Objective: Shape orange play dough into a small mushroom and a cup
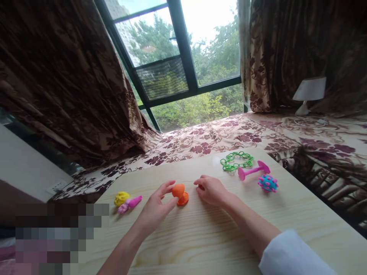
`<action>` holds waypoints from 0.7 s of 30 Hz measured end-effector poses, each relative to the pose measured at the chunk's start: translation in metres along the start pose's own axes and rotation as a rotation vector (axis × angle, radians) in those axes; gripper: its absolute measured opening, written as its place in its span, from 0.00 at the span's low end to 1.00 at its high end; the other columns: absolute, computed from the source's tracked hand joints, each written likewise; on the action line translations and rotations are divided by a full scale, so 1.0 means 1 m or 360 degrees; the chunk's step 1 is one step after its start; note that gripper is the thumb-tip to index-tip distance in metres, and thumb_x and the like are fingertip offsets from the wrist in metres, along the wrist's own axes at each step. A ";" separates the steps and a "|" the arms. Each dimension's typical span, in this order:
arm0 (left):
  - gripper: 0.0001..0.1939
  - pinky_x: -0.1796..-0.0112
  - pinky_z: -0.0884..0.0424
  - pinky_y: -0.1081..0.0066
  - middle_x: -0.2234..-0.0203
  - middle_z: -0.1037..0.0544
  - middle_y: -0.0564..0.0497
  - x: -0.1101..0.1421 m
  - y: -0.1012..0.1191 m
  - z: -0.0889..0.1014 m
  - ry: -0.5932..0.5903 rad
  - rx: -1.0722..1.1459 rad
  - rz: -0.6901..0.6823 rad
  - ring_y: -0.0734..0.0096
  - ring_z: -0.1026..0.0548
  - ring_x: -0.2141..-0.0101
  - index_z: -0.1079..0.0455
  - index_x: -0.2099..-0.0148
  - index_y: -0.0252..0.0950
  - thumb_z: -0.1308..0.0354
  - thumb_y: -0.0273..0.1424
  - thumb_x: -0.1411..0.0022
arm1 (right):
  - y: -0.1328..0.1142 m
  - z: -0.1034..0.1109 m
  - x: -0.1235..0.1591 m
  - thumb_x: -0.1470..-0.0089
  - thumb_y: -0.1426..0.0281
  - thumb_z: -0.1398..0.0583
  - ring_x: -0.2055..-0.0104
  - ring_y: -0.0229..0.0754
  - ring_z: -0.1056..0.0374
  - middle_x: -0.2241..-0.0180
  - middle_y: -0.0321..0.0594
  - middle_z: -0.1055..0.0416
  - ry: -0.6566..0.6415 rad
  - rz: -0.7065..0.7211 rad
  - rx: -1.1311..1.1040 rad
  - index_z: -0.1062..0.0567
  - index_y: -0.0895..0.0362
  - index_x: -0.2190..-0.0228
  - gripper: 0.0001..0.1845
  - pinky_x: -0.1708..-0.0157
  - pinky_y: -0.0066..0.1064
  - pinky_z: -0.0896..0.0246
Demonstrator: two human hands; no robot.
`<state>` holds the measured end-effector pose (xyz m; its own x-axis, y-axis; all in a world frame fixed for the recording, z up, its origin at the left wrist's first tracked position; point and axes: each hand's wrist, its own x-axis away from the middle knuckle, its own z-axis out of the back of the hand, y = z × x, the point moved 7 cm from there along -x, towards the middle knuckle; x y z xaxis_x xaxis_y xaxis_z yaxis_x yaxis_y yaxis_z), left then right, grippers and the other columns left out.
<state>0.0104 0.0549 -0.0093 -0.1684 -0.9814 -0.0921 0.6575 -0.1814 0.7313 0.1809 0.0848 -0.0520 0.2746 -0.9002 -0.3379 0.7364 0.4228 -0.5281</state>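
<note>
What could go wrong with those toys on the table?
The orange piece might tip over: its chunky top sits above a flat base, and the left hand's thumb and fingers are right beside it, so a little bump could knock it.

The blue ball with pink bumps might roll if the right forearm swung outward and brushed it, since it is round and lies out beyond that arm.

Daylight from the window (183,49) beyond the left hand (156,209) blows out the sky (209,17); left of that hand, a dim curtain (71,76) and 1 pixelated patch (47,240).
</note>
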 end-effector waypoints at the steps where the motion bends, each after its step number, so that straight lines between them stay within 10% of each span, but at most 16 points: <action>1: 0.23 0.50 0.40 0.65 0.54 0.27 0.50 -0.001 0.000 0.000 -0.0009 0.0010 -0.0005 0.66 0.32 0.52 0.37 0.48 0.41 0.46 0.38 0.48 | 0.000 -0.001 0.000 0.48 0.69 0.48 0.68 0.37 0.34 0.65 0.37 0.29 -0.0004 0.0005 -0.0009 0.26 0.52 0.61 0.15 0.69 0.25 0.46; 21: 0.19 0.55 0.36 0.66 0.61 0.26 0.50 0.001 0.015 0.007 0.0086 -0.0023 -0.0202 0.65 0.29 0.58 0.32 0.54 0.39 0.46 0.32 0.51 | -0.008 -0.003 0.000 0.48 0.70 0.47 0.69 0.35 0.34 0.67 0.37 0.30 -0.0076 -0.0004 -0.0040 0.25 0.52 0.62 0.14 0.68 0.24 0.46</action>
<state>0.0146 0.0513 0.0064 -0.2116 -0.9523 -0.2199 0.6439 -0.3051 0.7017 0.1729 0.0820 -0.0500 0.3027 -0.9049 -0.2991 0.7214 0.4226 -0.5486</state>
